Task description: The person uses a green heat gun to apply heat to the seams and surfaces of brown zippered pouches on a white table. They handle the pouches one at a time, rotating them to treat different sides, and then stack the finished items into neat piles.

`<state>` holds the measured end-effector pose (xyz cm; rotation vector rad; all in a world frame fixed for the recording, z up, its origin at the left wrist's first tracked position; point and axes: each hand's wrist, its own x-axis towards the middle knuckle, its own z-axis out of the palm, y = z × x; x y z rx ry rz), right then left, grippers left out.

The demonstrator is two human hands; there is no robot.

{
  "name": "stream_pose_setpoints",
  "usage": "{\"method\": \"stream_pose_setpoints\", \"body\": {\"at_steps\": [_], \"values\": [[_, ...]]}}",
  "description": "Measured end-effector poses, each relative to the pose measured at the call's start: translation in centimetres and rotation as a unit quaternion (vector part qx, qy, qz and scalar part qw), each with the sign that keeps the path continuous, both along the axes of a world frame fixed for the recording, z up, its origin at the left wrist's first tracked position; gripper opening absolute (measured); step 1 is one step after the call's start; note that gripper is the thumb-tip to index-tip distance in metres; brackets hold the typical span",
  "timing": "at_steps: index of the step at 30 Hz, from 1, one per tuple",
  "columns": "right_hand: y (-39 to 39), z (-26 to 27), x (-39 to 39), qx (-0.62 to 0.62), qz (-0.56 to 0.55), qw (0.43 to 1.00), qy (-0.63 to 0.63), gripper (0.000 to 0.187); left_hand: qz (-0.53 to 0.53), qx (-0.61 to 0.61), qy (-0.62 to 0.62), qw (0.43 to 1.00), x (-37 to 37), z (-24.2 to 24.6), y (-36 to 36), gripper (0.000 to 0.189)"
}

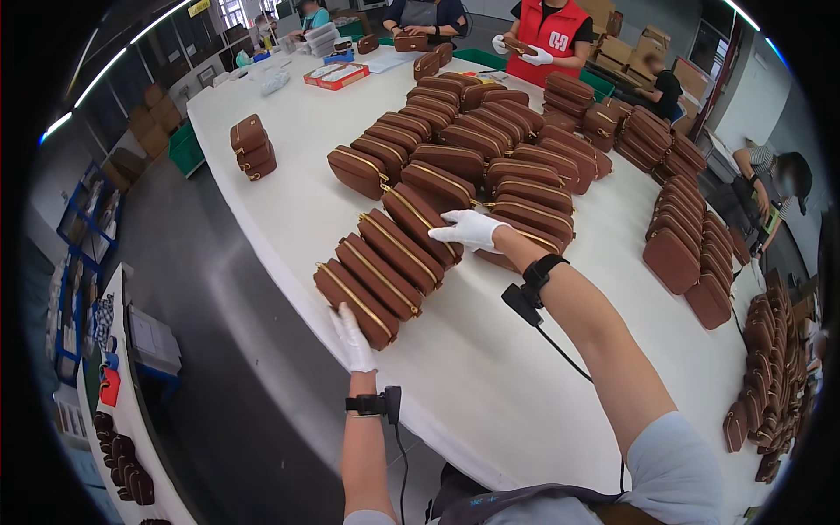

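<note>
Several brown zippered bags with gold zippers stand on edge in a short row on the white table (512, 394). My left hand (353, 338), in a white glove, lies against the outer side of the nearest bag (356, 303). At the row's other end my right hand (469, 230), also gloved, rests with fingers spread on the end of another brown bag (422, 224). Each wrist wears a black strap with a small cabled device. Beyond my right hand, many similar bags (466, 141) stand packed together in rows.
A small stack of bags (252, 147) stands near the table's left edge. More bags (689, 243) line the right side. A red box (336, 76) lies farther back. A person in a red vest (548, 36) holds a bag across the table; other people are around.
</note>
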<state>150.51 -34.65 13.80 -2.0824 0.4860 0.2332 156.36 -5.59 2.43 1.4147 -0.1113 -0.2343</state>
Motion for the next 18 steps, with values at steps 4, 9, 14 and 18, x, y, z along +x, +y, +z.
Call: {"method": "stream_pose_setpoints", "body": {"at_steps": [4,9,14,18], "values": [[3.4,-0.9,3.9,-0.206,-0.018,0.978,0.013,0.082,0.044,0.133,-0.162,0.977,0.3,-1.8,-4.3,0.115],[2.1,-4.2,4.4,-0.25,-0.017,0.968,0.0,0.074,0.126,0.179,-0.209,0.953,4.7,-4.6,-7.3,0.112],[2.9,-4.6,1.8,-0.247,-0.034,0.968,-0.018,0.065,0.137,0.14,-0.174,0.965,12.8,-4.1,-7.9,0.106],[5.8,-5.5,0.2,-0.202,0.002,0.979,0.017,0.062,0.092,0.089,-0.181,0.975,22.7,-5.1,-7.0,0.098]]}}
